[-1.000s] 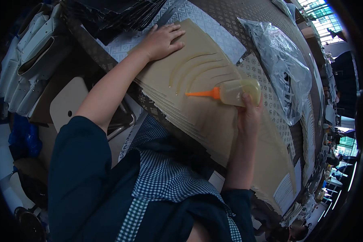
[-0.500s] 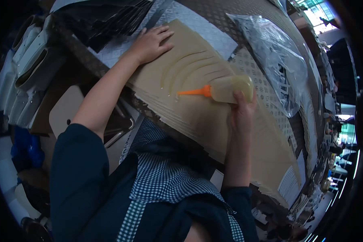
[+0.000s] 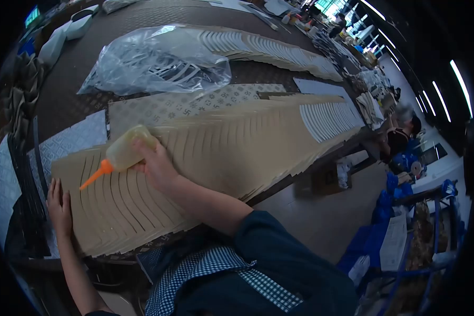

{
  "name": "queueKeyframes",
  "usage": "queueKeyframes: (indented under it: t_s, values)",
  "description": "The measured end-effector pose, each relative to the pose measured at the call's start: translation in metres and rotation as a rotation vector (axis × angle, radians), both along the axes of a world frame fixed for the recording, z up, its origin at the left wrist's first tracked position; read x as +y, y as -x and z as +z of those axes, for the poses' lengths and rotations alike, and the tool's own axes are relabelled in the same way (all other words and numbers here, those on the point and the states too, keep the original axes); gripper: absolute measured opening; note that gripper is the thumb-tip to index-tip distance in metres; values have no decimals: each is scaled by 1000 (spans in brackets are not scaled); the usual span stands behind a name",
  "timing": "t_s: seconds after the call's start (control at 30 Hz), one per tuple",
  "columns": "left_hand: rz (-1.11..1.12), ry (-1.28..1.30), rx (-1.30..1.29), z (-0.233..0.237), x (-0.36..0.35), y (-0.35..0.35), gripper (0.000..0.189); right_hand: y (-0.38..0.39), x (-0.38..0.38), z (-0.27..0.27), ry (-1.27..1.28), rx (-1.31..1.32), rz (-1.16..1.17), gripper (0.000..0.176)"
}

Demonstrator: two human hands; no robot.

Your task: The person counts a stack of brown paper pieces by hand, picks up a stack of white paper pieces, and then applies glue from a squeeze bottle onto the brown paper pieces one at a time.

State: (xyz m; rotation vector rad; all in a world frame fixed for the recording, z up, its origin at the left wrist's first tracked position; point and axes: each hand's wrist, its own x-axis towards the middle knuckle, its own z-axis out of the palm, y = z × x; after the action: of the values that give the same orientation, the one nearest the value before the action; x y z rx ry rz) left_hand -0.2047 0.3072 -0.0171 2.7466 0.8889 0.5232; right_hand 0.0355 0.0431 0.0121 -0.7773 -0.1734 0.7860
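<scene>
My right hand point(image 3: 157, 164) is wrapped around a squeeze bottle point(image 3: 125, 149) of pale yellowish liquid, tilted so its orange nozzle point(image 3: 96, 174) points down and left. The nozzle tip is close over the left end of a long fanned stack of brown sheets point(image 3: 247, 134), a short way from my left hand point(image 3: 60, 208). That hand lies with its fingers stretched out along the stack's left edge. Curved dark lines cross the overlapping sheets, and small glossy drops show near the front edge.
Behind the stack are a patterned board point(image 3: 195, 108) and a clear plastic bag point(image 3: 152, 68) of grey strips. Another fanned row point(image 3: 274, 47) lies farther back. Dark strips point(image 3: 31, 205) hang at the left. A person point(image 3: 403, 134) and a blue rack point(image 3: 405, 274) are at the right.
My view has swung to the right, showing more of the stack and room. The bottle's nozzle has come nearer to my left hand, which stays at the stack's end.
</scene>
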Motion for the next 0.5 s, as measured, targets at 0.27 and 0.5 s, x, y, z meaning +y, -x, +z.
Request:
queueKeyframes:
  t_s: [0.27, 0.5]
  values:
    - [-36, 14, -16, -6, 10, 0, 46, 3, -2, 3, 23, 10, 23, 45]
    - [20, 55, -31, 9, -9, -5, 47, 1, 1, -3, -92, -49, 21, 55]
